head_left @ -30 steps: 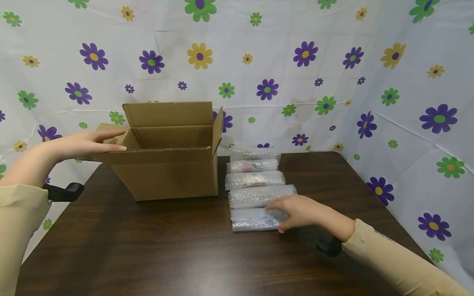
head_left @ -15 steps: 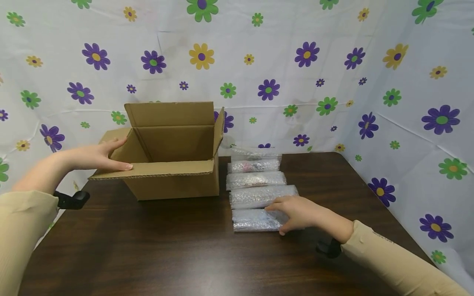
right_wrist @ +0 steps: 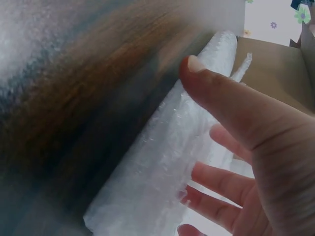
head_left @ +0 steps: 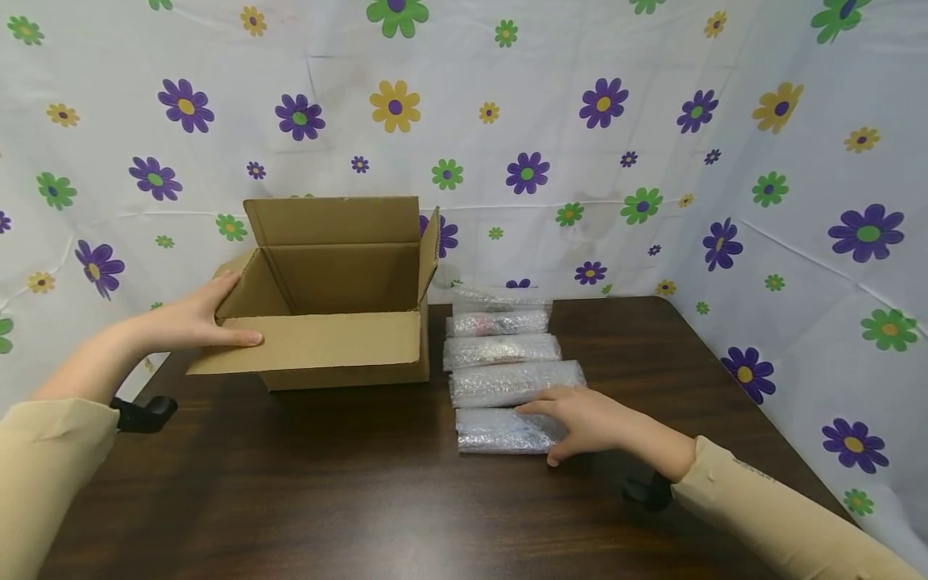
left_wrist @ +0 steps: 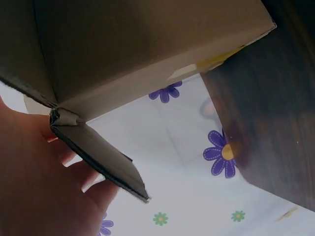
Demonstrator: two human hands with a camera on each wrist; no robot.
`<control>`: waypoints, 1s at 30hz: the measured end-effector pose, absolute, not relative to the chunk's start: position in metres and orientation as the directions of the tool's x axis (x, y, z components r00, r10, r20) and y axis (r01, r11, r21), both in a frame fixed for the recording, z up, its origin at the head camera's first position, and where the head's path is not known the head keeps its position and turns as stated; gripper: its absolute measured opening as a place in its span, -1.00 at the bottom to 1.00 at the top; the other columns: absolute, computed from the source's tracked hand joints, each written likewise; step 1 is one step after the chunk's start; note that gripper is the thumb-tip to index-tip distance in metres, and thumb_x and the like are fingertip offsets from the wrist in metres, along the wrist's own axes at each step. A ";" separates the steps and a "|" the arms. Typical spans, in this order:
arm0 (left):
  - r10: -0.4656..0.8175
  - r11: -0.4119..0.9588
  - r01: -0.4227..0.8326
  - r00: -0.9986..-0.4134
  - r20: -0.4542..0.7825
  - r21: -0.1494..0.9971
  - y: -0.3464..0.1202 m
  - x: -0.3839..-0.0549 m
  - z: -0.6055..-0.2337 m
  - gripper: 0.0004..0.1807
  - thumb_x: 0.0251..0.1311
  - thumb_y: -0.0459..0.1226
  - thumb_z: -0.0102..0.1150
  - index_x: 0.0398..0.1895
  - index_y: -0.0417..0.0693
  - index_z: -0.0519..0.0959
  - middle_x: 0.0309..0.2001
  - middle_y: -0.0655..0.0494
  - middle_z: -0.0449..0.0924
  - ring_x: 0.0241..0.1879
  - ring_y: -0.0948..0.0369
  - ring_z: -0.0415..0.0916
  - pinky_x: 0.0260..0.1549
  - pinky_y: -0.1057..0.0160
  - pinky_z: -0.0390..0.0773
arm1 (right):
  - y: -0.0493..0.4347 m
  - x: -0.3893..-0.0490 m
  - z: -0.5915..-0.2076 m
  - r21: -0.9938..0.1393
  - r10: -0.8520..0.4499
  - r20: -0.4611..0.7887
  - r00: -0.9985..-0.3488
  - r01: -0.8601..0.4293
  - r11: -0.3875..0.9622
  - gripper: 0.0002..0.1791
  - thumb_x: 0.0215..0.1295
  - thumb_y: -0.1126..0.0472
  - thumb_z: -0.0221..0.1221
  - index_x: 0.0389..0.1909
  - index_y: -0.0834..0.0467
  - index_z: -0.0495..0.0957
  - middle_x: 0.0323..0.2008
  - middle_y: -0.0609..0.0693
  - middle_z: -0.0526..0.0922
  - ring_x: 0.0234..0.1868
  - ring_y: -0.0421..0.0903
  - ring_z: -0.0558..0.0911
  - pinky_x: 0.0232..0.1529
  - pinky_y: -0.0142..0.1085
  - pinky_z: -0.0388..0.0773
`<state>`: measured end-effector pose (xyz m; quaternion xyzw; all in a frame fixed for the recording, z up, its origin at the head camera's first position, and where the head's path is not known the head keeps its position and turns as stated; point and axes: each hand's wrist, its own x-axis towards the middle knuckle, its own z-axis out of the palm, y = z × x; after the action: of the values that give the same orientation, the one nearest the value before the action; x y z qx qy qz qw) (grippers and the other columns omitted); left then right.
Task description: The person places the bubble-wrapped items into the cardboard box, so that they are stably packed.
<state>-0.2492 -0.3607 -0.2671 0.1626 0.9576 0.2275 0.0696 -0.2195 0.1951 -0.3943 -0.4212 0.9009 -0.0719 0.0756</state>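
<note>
A cardboard box (head_left: 341, 278) with its top flaps spread stands at the left of the table. My left hand (head_left: 174, 326) is at its front left corner, with the thumb lying on the front flap (head_left: 333, 342). In the left wrist view its fingers lie spread along the outside of the side flap (left_wrist: 106, 152). My right hand (head_left: 590, 419) rests over the right end of the nearest bubble-wrapped bundle (head_left: 496, 432), fingers on its far side and thumb at the near edge. That bundle (right_wrist: 152, 157) lies on the table, its right end partly hidden by the hand.
Behind the nearest bundle lie several more bubble-wrapped bundles (head_left: 515, 383) in a row, right of the box. The dark wooden table (head_left: 406, 491) has rounded corners. A flowered cloth (head_left: 464, 121) hangs behind and at the right.
The box's front flap has folded outward and down under my left hand, which has moved lower. My right hand has stayed almost still at the nearest bundle.
</note>
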 end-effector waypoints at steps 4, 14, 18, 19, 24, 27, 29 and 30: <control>0.314 0.869 0.253 -0.946 -0.078 0.426 -0.360 -0.247 -0.268 0.22 0.14 -0.01 0.29 0.50 -0.31 -0.39 0.43 -0.51 -0.49 0.40 -0.37 -0.53 0.17 -0.50 -0.18 | 0.195 -0.219 -0.397 -0.198 -0.773 -0.057 -0.631 -0.752 0.629 -0.14 -0.05 -0.15 0.45 0.33 -0.05 0.42 0.23 -0.01 0.50 0.23 0.09 0.43 0.15 0.11 0.40; 0.299 0.873 0.223 -0.947 -0.115 0.434 -0.359 -0.243 -0.269 0.23 0.18 0.03 0.25 0.50 -0.25 -0.46 0.44 -0.49 -0.45 0.38 -0.43 -0.50 0.15 -0.51 -0.16 | 0.193 -0.220 -0.407 -0.229 -0.779 -0.021 -0.627 -0.755 0.614 -0.13 -0.03 -0.16 0.44 0.35 -0.05 0.39 0.18 -0.09 0.52 0.18 -0.05 0.49 0.11 -0.05 0.48; 0.295 0.865 0.213 -0.948 -0.118 0.454 -0.360 -0.243 -0.270 0.22 0.19 0.02 0.24 0.50 -0.22 -0.48 0.45 -0.46 -0.48 0.39 -0.41 -0.52 0.16 -0.51 -0.18 | 0.194 -0.222 -0.409 -0.250 -0.781 -0.004 -0.625 -0.756 0.606 -0.14 -0.03 -0.14 0.44 0.35 -0.05 0.39 0.22 -0.09 0.50 0.22 -0.05 0.47 0.14 -0.05 0.46; 0.293 0.864 0.211 -0.949 -0.116 0.457 -0.360 -0.243 -0.270 0.21 0.19 0.01 0.24 0.50 -0.22 -0.48 0.46 -0.46 -0.48 0.39 -0.40 -0.52 0.16 -0.51 -0.18 | 0.194 -0.222 -0.409 -0.259 -0.781 -0.002 -0.625 -0.754 0.604 -0.15 -0.02 -0.14 0.44 0.35 -0.06 0.40 0.22 -0.09 0.50 0.22 -0.05 0.46 0.16 -0.05 0.45; 0.298 0.853 0.214 -0.948 -0.108 0.477 -0.360 -0.244 -0.274 0.19 0.21 0.00 0.23 0.51 -0.20 -0.47 0.47 -0.41 -0.49 0.41 -0.37 -0.52 0.19 -0.48 -0.18 | 0.198 -0.223 -0.409 -0.293 -0.776 -0.008 -0.631 -0.740 0.605 -0.20 0.00 -0.08 0.45 0.32 -0.05 0.43 0.23 -0.09 0.50 0.24 -0.07 0.45 0.19 -0.07 0.42; 0.298 0.849 0.210 -0.948 -0.113 0.485 -0.361 -0.244 -0.276 0.19 0.23 0.01 0.21 0.51 -0.15 -0.50 0.47 -0.39 -0.52 0.41 -0.35 -0.53 0.18 -0.49 -0.18 | 0.200 -0.224 -0.407 -0.313 -0.771 -0.015 -0.636 -0.730 0.608 -0.22 0.01 -0.06 0.45 0.31 -0.06 0.44 0.24 -0.08 0.49 0.25 -0.06 0.45 0.18 -0.06 0.43; 0.298 0.849 0.207 -0.947 -0.117 0.486 -0.363 -0.244 -0.276 0.19 0.24 0.01 0.20 0.50 -0.13 -0.52 0.47 -0.39 -0.54 0.41 -0.35 -0.55 0.17 -0.49 -0.18 | 0.201 -0.224 -0.405 -0.324 -0.769 -0.021 -0.639 -0.723 0.610 -0.24 0.02 -0.05 0.44 0.31 -0.07 0.45 0.24 -0.09 0.48 0.24 -0.06 0.45 0.17 -0.06 0.44; 0.296 0.850 0.204 -0.948 -0.120 0.485 -0.363 -0.244 -0.276 0.19 0.24 0.02 0.20 0.50 -0.12 -0.53 0.47 -0.39 -0.55 0.41 -0.34 -0.56 0.17 -0.50 -0.18 | 0.201 -0.224 -0.404 -0.329 -0.769 -0.023 -0.639 -0.721 0.610 -0.25 0.03 -0.04 0.44 0.30 -0.07 0.46 0.24 -0.08 0.48 0.24 -0.06 0.45 0.17 -0.06 0.44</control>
<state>-0.2435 -0.3630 -0.2759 0.1306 0.9571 0.2404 0.0954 -0.2241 0.2010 -0.4039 -0.4169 0.8935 -0.1462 0.0809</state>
